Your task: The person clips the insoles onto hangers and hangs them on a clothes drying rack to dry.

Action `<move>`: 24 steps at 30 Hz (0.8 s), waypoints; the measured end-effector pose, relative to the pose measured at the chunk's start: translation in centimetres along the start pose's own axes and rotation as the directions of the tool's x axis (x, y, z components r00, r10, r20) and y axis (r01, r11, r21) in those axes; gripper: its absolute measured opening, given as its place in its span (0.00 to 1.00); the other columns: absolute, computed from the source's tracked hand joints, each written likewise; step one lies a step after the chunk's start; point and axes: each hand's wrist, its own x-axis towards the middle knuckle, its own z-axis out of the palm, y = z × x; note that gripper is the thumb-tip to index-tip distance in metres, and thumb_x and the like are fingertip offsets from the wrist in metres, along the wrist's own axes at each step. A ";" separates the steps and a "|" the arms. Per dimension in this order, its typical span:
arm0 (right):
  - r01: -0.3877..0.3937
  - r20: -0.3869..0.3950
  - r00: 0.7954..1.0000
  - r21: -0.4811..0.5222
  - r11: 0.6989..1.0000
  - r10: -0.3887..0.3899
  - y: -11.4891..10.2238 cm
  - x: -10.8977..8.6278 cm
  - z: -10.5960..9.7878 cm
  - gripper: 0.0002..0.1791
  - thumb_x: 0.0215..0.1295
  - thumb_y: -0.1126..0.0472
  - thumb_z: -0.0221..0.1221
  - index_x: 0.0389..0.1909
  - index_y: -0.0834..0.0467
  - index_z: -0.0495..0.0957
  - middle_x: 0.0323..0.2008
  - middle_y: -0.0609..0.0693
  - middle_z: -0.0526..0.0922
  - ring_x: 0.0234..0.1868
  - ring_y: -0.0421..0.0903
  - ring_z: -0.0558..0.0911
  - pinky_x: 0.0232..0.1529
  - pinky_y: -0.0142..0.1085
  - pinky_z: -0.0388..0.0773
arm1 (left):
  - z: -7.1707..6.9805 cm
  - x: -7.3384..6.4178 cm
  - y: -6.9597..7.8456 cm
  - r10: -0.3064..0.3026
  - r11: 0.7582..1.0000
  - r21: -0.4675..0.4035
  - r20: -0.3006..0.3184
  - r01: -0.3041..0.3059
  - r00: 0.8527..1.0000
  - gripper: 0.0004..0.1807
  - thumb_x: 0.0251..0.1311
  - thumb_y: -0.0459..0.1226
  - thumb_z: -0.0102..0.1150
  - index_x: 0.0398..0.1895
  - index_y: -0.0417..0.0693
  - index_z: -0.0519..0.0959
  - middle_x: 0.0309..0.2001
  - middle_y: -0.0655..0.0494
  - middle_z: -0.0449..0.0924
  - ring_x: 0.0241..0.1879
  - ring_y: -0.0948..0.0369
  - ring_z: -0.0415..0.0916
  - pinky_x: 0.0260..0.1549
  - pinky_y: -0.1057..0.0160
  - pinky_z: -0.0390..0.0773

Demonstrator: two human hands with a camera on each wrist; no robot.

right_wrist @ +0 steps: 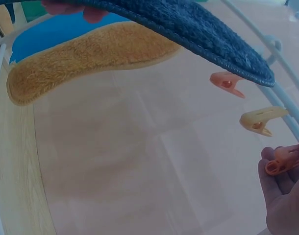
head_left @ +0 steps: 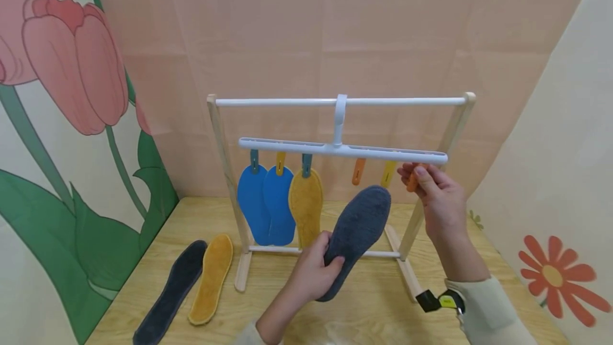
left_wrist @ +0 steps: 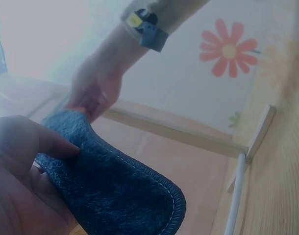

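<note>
My left hand [head_left: 313,270] pinches a dark grey fuzzy insole [head_left: 360,228] near its lower part, thumb on the face, the other end tilted up to the right. My right hand [head_left: 440,196] grips an orange clip [right_wrist: 284,160] at the right end of the white hanger bar [head_left: 383,153]. Left of that hand hang a yellow clip [head_left: 388,173] and another orange clip [head_left: 358,171], both holding nothing. Farther left, a yellow insole [head_left: 305,201] and two blue insoles [head_left: 251,201] hang from clips.
The hanger hooks over the top rail [head_left: 278,102] of a wood-and-white rack. On the wooden table [head_left: 268,313], a dark insole [head_left: 170,292] and a yellow insole [head_left: 211,281] lie at the left. The rack's right foot [head_left: 407,276] stands below my right forearm.
</note>
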 end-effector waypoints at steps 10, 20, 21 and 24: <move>-0.017 -0.004 1.000 0.005 1.000 0.017 0.0 0.1 -0.2 0.18 0.69 0.63 0.62 0.54 0.70 0.81 0.42 0.54 0.89 0.46 0.48 0.89 0.52 0.36 0.82 | 0.7 0.5 -0.1 0.011 1.000 -0.008 0.004 -0.011 1.000 0.13 0.66 0.36 0.61 0.53 0.49 0.76 0.48 0.53 0.85 0.47 0.60 0.82 0.44 0.60 0.79; -0.024 0.000 1.000 -0.015 1.000 0.024 0.0 0.1 -0.3 0.19 0.69 0.62 0.62 0.55 0.69 0.81 0.42 0.53 0.89 0.46 0.47 0.89 0.52 0.35 0.82 | 1.5 1.2 0.0 -0.011 1.000 -0.022 0.027 0.011 1.000 0.14 0.67 0.36 0.61 0.54 0.49 0.75 0.50 0.52 0.85 0.49 0.59 0.81 0.46 0.58 0.79; -0.025 0.000 1.000 -0.017 1.000 0.025 0.0 0.1 -0.3 0.18 0.69 0.62 0.62 0.55 0.68 0.81 0.42 0.53 0.89 0.46 0.47 0.89 0.52 0.35 0.82 | 1.6 1.3 -0.1 -0.013 1.000 -0.022 0.029 0.014 0.999 0.14 0.67 0.36 0.60 0.54 0.49 0.75 0.50 0.51 0.84 0.49 0.59 0.81 0.46 0.58 0.79; -0.029 0.001 1.000 -0.020 0.999 0.029 0.0 0.0 -0.2 0.18 0.69 0.62 0.62 0.55 0.68 0.81 0.42 0.53 0.89 0.45 0.46 0.89 0.50 0.33 0.82 | 1.9 1.5 -0.1 -0.005 1.000 -0.009 0.027 0.005 1.000 0.14 0.67 0.36 0.60 0.54 0.50 0.75 0.51 0.51 0.85 0.49 0.59 0.81 0.46 0.58 0.79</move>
